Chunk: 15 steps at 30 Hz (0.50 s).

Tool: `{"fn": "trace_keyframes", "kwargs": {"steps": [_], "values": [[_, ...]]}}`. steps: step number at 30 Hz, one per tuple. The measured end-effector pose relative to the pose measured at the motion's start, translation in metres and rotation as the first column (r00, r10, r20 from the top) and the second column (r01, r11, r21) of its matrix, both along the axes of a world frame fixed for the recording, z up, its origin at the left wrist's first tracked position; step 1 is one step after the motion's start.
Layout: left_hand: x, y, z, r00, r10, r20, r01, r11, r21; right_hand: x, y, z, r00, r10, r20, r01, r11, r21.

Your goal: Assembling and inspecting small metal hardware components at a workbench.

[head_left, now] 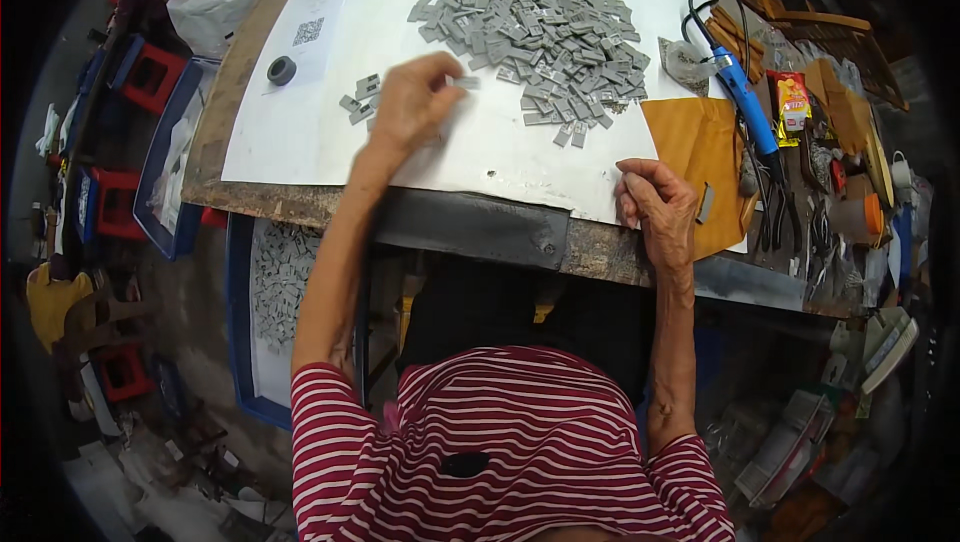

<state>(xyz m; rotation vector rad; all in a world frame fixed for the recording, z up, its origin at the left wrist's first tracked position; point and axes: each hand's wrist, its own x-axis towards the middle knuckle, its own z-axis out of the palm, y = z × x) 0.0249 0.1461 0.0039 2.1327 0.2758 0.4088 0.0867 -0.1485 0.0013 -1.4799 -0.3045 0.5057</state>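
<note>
My left hand (412,107) is over the white sheet, its thumb and forefinger closed at the edge of a small grey rectangular piece (466,83), slightly blurred. Beyond it spreads a large heap of similar flat grey pieces (530,27). A few more grey pieces (362,94) lie just left of that hand. At the sheet's front right, my right hand (657,204) rests with fingers curled and pressed together; whatever they may hold is hidden. Beside it, a narrow grey piece (706,204) lies on a brown envelope (690,132).
A dark tape roll (281,70) sits on a printed paper at the left. Right of the envelope are a blue corded tool (745,102), pliers (778,212) and a red-yellow packet (792,102). A blue tray (240,332) of grey pieces stands below the table edge.
</note>
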Motion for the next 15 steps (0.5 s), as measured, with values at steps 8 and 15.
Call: {"fn": "trace_keyframes", "kwargs": {"steps": [8,15], "values": [[0.005,0.049,-0.006,0.967,0.225,-0.121,-0.178,0.933,0.314,-0.001,0.0,-0.002,0.999,-0.001,-0.033,0.002,1.0,0.021],[0.004,0.056,-0.001,0.952,0.208,-0.227,-0.145,0.953,0.266,0.001,-0.002,-0.002,1.0,0.008,-0.005,-0.007,0.999,0.031]]}}
